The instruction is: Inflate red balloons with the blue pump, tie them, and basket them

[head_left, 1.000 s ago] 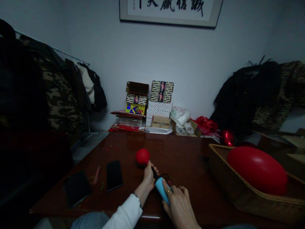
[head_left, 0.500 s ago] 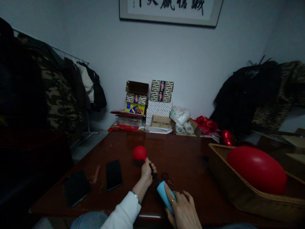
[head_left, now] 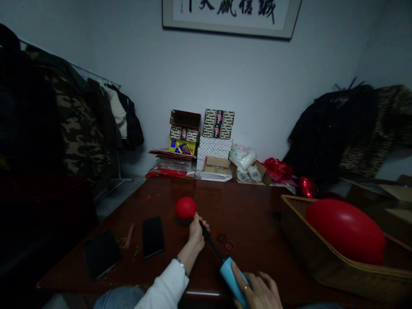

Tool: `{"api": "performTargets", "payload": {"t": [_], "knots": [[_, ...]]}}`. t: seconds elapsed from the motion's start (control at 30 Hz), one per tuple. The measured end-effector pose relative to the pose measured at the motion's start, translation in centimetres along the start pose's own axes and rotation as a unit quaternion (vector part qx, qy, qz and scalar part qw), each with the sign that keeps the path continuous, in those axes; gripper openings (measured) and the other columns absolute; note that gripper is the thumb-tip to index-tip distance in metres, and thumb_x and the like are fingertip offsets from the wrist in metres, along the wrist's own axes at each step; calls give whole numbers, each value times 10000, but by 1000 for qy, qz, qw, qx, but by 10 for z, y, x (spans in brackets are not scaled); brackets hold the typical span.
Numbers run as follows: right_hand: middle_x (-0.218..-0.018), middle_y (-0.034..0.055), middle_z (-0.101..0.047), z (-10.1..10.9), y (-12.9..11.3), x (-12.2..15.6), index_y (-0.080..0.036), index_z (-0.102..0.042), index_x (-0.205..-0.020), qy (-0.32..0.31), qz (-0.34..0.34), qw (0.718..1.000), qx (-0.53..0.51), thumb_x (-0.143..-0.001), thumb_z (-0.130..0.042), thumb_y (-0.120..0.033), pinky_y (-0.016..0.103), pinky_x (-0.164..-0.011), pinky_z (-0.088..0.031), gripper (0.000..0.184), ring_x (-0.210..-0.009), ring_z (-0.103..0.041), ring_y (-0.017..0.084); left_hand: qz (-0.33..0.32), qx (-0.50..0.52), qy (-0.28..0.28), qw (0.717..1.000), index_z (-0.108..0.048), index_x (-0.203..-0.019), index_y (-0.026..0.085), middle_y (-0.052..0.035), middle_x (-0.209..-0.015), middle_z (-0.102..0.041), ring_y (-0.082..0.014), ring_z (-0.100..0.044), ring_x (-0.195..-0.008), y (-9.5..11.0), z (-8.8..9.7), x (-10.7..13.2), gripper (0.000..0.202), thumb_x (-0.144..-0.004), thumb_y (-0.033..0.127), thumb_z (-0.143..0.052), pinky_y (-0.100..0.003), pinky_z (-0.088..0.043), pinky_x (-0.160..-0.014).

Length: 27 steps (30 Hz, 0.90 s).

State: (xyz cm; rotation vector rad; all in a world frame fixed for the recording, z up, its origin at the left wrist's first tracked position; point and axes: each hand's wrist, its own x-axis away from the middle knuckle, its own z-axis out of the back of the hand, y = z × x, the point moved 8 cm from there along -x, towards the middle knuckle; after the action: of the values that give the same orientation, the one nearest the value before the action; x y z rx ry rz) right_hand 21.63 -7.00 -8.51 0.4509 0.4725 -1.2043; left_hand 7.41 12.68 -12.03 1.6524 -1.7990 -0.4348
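And on the left it's the red balloon (head_left: 186,208), just beyond the left hand (head_left: 197,234), the nearer of the two, its fingers wrapped round the black end of the hand pump (head_left: 231,280) with the thumb at the balloon's neck. From there the pump's long axis slants rightward and back toward the person, bare black rod (head_left: 216,249) into blue barrel, and there's the right hand (head_left: 260,292), gripping that barrel, well apart from the balloon!
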Motion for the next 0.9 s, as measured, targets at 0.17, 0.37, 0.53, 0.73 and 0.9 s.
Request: {"api": "performTargets", "payload": {"t": [0.17, 0.37, 0.53, 0.73, 0.9], "knots": [[-929, 14, -650, -1, -7, -31, -279, -349, -1379, -57, -2, 998, -31, -747, -543, -225, 380, -882, -291, 663, -825, -610, 180, 10, -7, -6, 1000, -397, -674, 202, 67, -461, -436, -86, -461, -396, -12, -7, 16, 426, -751, 566, -605, -197, -351, -424], [-960, 54, -644, -4, -13, -57, -252, -435, -1336, -112, -78, 990, -27, -750, -547, -178, 410, -911, -275, 601, -886, -599, 207, 31, 4, 20, 999, -419, -690, 195, 41, -452, -472, -147, -585, -485, -23, -6, 21, 354, -827, 489, -559, -240, -458, -512], [-974, 66, -643, 0, -20, -64, -244, -415, -1350, -107, -74, 991, -17, -747, -555, -163, 416, -912, -279, 624, -881, -593, 208, 17, -1, 31, 999, -409, -665, 192, 48, -462, -465, -105, -524, -425, -15, -3, 16, 349, -837, 455, -559, -206, -409, -454], [-906, 25, -638, 8, -21, -55, -267, -400, -1348, -69, -66, 995, -25, -736, -580, -177, 412, -907, -287, 645, -837, -596, 196, 4, -26, 17, 1000, -401, -659, 198, 73, -451, -428, -62, -395, -358, -9, -6, 12, 399, -781, 531, -585, -182, -300, -383], [-960, 13, -654, 4, -9, -26, -296, -285, -1404, -52, 7, 998, -25, -728, -569, -225, 391, -881, -308, 736, -835, -604, 192, -11, -19, 14, 1000, -394, -662, 200, 78, -460, -414, -58, -394, -365, 2, -1, 2, 435, -741, 572, -606, -180, -282, -388]]}}
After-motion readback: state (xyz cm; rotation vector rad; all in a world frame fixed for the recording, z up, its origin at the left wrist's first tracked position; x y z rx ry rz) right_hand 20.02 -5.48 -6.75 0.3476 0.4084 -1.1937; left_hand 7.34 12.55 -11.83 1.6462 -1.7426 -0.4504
